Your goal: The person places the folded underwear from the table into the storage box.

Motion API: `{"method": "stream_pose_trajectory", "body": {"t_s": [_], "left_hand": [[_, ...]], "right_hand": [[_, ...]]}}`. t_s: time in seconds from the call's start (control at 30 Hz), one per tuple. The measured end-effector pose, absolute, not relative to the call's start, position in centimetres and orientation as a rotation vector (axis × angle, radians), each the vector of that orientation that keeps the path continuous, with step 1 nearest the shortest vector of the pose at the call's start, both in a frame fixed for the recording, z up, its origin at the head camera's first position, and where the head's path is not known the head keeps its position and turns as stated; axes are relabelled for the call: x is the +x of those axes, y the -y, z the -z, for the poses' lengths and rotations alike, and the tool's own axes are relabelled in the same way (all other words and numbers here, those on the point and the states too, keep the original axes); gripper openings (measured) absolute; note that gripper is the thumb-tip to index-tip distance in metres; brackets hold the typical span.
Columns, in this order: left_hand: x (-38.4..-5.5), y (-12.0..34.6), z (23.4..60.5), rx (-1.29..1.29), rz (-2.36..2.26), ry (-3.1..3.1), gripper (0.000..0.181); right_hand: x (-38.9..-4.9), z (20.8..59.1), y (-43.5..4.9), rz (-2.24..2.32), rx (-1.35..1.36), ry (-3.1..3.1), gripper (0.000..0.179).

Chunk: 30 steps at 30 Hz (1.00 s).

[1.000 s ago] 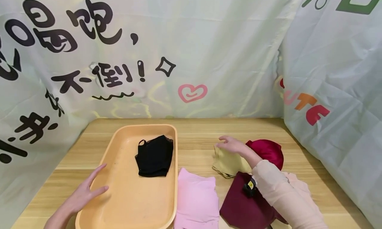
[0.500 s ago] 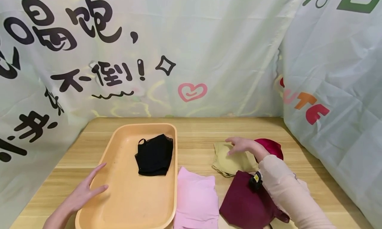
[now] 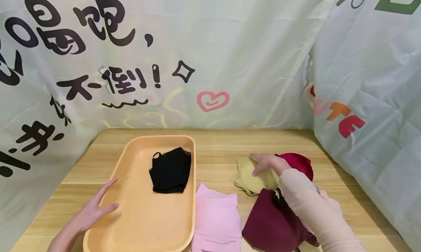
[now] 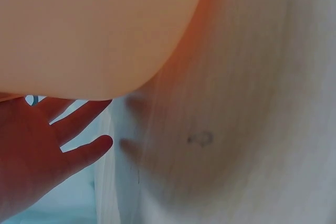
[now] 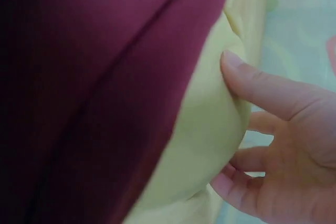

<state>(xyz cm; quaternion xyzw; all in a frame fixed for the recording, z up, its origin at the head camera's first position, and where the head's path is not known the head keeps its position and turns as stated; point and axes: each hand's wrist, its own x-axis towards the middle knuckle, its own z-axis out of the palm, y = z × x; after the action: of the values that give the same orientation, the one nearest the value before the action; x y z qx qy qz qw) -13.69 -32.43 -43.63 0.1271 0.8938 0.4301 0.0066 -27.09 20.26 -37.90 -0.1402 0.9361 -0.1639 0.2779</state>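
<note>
My right hand (image 3: 268, 163) is at a folded yellow bra (image 3: 245, 173) on the table. In the right wrist view the thumb (image 5: 244, 72) lies on the near face of the yellow fabric (image 5: 210, 114) and the other fingers curl behind its edge, so the hand pinches it. My left hand (image 3: 90, 212), fingers spread, rests at the left rim of an orange tray (image 3: 138, 215). The left wrist view has those fingers beside the tray's outer wall (image 4: 105, 35). A folded black bra (image 3: 171, 171) lies inside the tray, towards its far right.
A folded pink garment (image 3: 217, 219) lies against the tray's right side. A maroon bra (image 3: 271, 222) is nearest the right forearm, partly under it. Behind that arm sits a shiny dark red bra (image 3: 297, 163). Printed cloth walls (image 3: 250, 62) enclose the wooden table (image 3: 217, 146).
My right hand first shifted right over the yellow bra, then lowered onto its far edge, and its thumb now presses the fabric. The left hand and tray stayed put.
</note>
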Motion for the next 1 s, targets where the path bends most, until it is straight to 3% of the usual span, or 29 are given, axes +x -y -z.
{"method": "stream_pose_trajectory", "body": {"t_s": [0.33, 0.53, 0.73, 1.0], "left_hand": [[-13.8, 32.5, 43.4, 0.422, -1.372, -2.786, 0.073], [-13.9, 32.3, 43.3, 0.429, -1.335, -2.812, 0.071], [-13.8, 32.2, 43.2, 0.410, -1.357, -2.790, 0.071], [-13.5, 32.3, 43.3, 0.393, -1.384, -2.781, 0.072]], "right_hand": [[-27.0, 37.9, -19.9, 0.236, -0.229, -2.615, 0.091], [-27.4, 38.9, -21.1, 0.450, -0.180, -2.521, 0.095], [-27.6, 39.5, -21.8, 0.596, -0.224, -2.547, 0.087], [-28.2, 39.2, -22.3, 1.019, -0.178, -2.442, 0.098]]}}
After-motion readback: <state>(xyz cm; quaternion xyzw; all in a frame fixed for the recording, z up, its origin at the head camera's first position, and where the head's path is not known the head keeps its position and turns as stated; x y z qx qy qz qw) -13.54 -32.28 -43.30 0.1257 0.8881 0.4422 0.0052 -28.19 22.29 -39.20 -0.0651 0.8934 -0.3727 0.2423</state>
